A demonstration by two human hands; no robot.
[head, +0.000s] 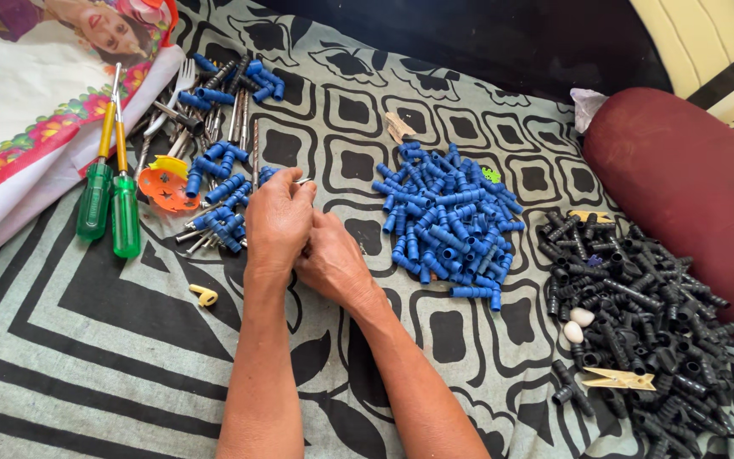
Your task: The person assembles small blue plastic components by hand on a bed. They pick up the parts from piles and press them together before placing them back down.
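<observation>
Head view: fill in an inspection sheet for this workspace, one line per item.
Surface: patterned black-and-grey cloth.
Job's things: blue tube pieces heaped in the centre; metal rods with blue sleeves at upper left.
Clutter: black tube connectors piled right with two clothespins; two green-handled screwdrivers; orange plastic piece; fork.
Grips: left hand and right hand are pressed together over a small part that is mostly hidden.
Cables: nothing seen.
Surroundings: maroon bolster right, printed bag upper left.
</observation>
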